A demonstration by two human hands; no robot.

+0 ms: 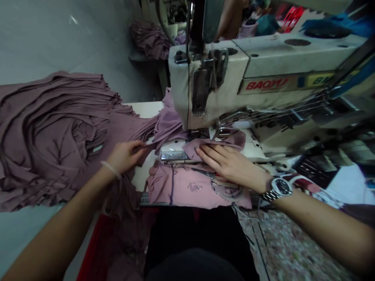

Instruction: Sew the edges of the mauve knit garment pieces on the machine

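Far left: thick, layered heap of dull mauve fabric (49,132), crowding that side; bare white bench (149,108) shows only in a narrow strip beyond. Left hand (127,155), at the heap's right side, pinches a thin mauve cloth edge (150,146) between thumb and fingers. Just right, bunched lilac cloth (170,127) lies against the cream metal sewing machine (263,62), whose head walls off the far side. Right hand (224,160) open, gripping nothing, fingers flat on a soft mauve cloth panel (191,150) near the needle area. Step looks like guiding the panel at the machine; next move seems to want it smooth, fingertips clear. Near edge: flat pink cloth (183,187), metal blade (205,173) beside right hand.
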